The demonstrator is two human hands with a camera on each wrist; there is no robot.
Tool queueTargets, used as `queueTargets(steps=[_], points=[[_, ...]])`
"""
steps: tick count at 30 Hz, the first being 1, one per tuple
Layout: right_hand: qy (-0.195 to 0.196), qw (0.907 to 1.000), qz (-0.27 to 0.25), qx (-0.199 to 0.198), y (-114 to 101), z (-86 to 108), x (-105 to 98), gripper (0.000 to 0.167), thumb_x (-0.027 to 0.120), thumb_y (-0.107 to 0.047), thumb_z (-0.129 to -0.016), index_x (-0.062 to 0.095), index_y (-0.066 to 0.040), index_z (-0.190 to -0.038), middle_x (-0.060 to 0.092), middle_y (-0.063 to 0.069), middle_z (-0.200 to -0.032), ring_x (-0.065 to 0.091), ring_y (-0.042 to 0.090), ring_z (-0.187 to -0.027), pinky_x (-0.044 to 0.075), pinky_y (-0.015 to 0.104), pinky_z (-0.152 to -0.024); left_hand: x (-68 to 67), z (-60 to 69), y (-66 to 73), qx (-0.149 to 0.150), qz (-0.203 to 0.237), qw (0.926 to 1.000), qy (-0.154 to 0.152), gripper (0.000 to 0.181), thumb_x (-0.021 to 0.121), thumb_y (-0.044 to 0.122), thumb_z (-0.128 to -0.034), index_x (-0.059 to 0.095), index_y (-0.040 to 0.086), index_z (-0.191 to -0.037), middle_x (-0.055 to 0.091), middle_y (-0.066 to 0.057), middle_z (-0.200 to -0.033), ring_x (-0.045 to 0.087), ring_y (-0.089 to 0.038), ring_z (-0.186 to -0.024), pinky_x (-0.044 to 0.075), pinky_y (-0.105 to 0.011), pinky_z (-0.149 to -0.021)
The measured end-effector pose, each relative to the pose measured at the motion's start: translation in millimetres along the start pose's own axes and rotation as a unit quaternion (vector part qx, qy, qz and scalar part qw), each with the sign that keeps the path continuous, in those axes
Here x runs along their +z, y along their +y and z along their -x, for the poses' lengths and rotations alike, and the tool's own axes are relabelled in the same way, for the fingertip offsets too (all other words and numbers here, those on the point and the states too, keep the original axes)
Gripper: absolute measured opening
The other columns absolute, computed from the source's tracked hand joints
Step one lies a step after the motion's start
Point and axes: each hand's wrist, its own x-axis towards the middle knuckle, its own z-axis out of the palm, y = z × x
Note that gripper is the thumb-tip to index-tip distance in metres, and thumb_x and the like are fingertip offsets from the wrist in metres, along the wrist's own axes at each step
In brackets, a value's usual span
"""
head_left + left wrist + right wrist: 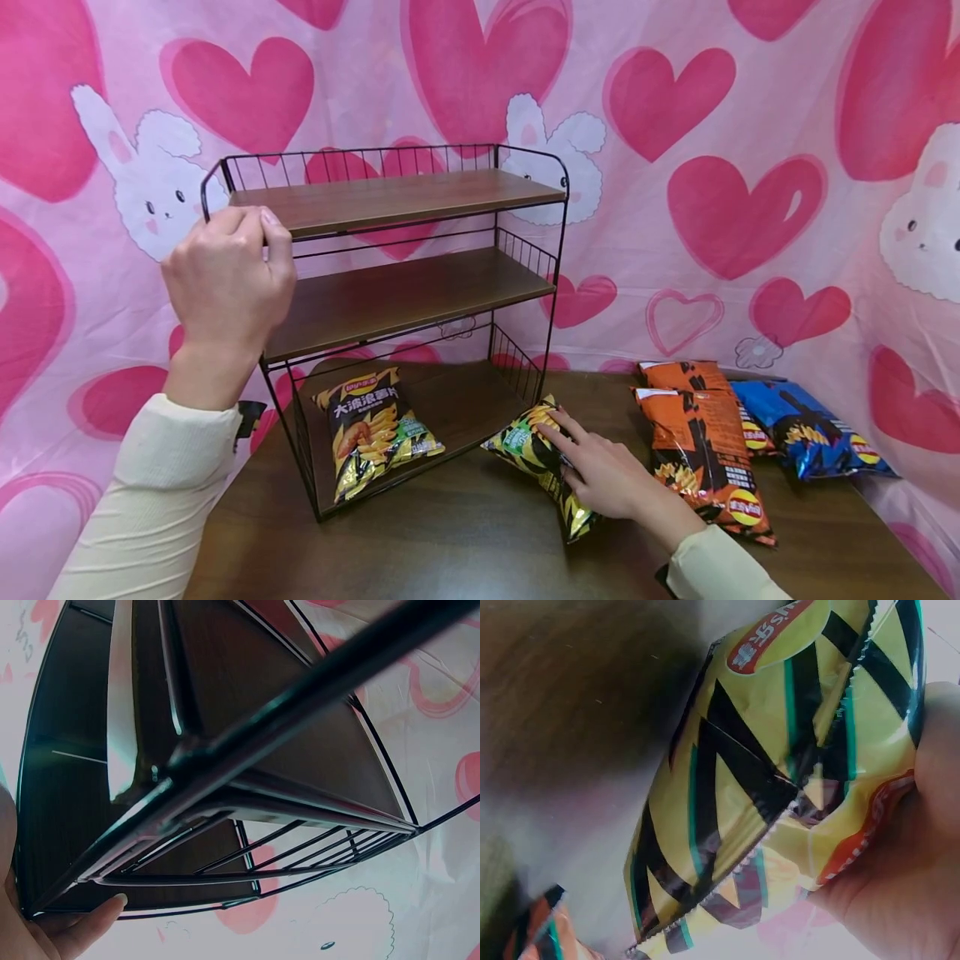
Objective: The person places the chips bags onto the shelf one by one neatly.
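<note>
1. The left hand (228, 279) is curled around the top left corner of the wire rack (420, 292).
2. The right hand (600, 471) holds a yellow and black chip bag (525, 442). This bag pokes out left of that hand, near the rack's bottom shelf (465, 396).
3. Between the two hands, a second chip bag (375, 433) sits on the bottom shelf.
4. Right of the right hand, orange bags (693, 442) and a blue bag (810, 421) lie on the worktop (450, 533). The blue one is farther from the hand.
</note>
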Motion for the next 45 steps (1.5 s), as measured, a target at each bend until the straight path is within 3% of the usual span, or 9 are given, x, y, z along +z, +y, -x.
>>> queueTargets(steps=[4, 8, 13, 23, 27, 30, 36, 42, 45], points=[[-0.013, 0.9999, 0.004, -0.002, 0, -1.4, 7, 0.066, 0.062, -0.018, -0.097, 0.039, -0.024, -0.159, 0.03, 0.011, -0.166, 0.067, 0.03, -0.104, 0.044, 0.033, -0.055, -0.3, -0.2, -0.1, 0.001, 0.001, 1.0, 0.004, 0.055, 0.037, 0.03, -0.1057, 0.074, -0.011, -0.101, 0.073, -0.027, -0.098, 0.064, -0.052, -0.079, 0.048, -0.064, -0.06], [-0.047, 0.9989, -0.007, 0.002, 1, -0.8, 9, 0.069, 0.063, -0.029, -0.099, 0.034, -0.027, -0.161, 0.026, 0.009, -0.168, 0.061, 0.042, -0.12, 0.055, 0.051, -0.072, -0.6, 0.2, -0.4, 0.0, 0.001, 1.0, 0.007, 0.056, 0.036, 0.031, -0.1056, 0.074, -0.01, -0.102, 0.073, -0.027, -0.098, 0.064, -0.053, -0.08, 0.048, -0.065, -0.06], [-0.129, 0.9912, -0.031, 0.0, -1, 2.0, 12, 0.084, 0.064, -0.052, -0.096, 0.02, -0.028, -0.165, 0.011, 0.008, -0.172, 0.042, 0.059, -0.135, 0.039, 0.074, -0.1, -0.4, 0.4, -0.5, 0.0, 0.003, 1.0, 0.009, 0.055, 0.037, 0.031, -0.1055, 0.074, -0.011, -0.101, 0.072, -0.027, -0.097, 0.063, -0.053, -0.079, 0.047, -0.064, -0.06], [-0.182, 0.9832, -0.016, 0.003, -4, -3.9, 11, 0.104, 0.062, -0.072, -0.087, 0.013, -0.026, -0.166, 0.002, 0.011, -0.172, 0.022, 0.063, -0.144, 0.027, 0.082, -0.102, -1.0, 0.7, 0.0, 0.0, 0.004, 1.0, 0.009, 0.056, 0.037, 0.03, -0.1055, 0.074, -0.011, -0.101, 0.073, -0.027, -0.098, 0.063, -0.052, -0.078, 0.048, -0.064, -0.061], [-0.181, 0.9819, -0.036, 0.042, -10, -7.5, 2, 0.104, 0.061, -0.074, -0.086, 0.017, -0.022, -0.165, -0.003, 0.013, -0.172, 0.012, 0.064, -0.146, 0.022, 0.086, -0.1, -1.2, 0.1, 1.1, -0.002, 0.004, 1.0, 0.004, 0.056, 0.037, 0.031, -0.1056, 0.074, -0.011, -0.102, 0.073, -0.027, -0.1, 0.063, -0.052, -0.079, 0.049, -0.065, -0.062], [-0.16, 0.9821, -0.025, 0.095, -21, -14.8, -7, 0.103, 0.058, -0.073, -0.087, 0.023, -0.012, -0.163, 0.004, 0.018, -0.171, 0.024, 0.064, -0.143, 0.027, 0.083, -0.1, -1.5, 0.0, 0.9, -0.005, 0.004, 1.0, 0.003, 0.056, 0.036, 0.031, -0.1056, 0.074, -0.011, -0.103, 0.073, -0.027, -0.1, 0.064, -0.052, -0.081, 0.049, -0.065, -0.063], [-0.15, 0.9766, 0.039, 0.15, -41, -31.0, -11, 0.097, 0.066, -0.064, -0.089, 0.042, 0.008, -0.149, 0.048, 0.03, -0.148, 0.06, 0.048, -0.121, 0.052, 0.061, -0.092, -1.3, 0.8, 0.1, -0.01, 0.0, 0.9999, -0.007, 0.055, 0.038, 0.03, -0.1057, 0.074, -0.011, -0.104, 0.073, -0.027, -0.102, 0.064, -0.053, -0.083, 0.05, -0.066, -0.063], [-0.163, 0.975, 0.064, 0.136, -48, -28.8, -3, 0.088, 0.074, -0.054, -0.088, 0.047, 0.007, -0.145, 0.059, 0.031, -0.133, 0.065, 0.042, -0.113, 0.055, 0.055, -0.089, -0.6, 1.6, 0.8, -0.013, 0.0, 0.9998, -0.017, 0.054, 0.039, 0.03, -0.1056, 0.074, -0.011, -0.106, 0.073, -0.027, -0.103, 0.064, -0.052, -0.082, 0.05, -0.066, -0.063], [-0.181, 0.9732, 0.058, 0.13, -48, -26.5, -3, 0.086, 0.073, -0.051, -0.09, 0.042, 0.003, -0.15, 0.055, 0.031, -0.139, 0.064, 0.043, -0.116, 0.053, 0.055, -0.094, -0.4, 0.0, 0.5, -0.012, 0.0, 0.9998, -0.013, 0.055, 0.038, 0.03, -0.1057, 0.074, -0.011, -0.106, 0.073, -0.027, -0.103, 0.064, -0.052, -0.082, 0.049, -0.066, -0.062]])
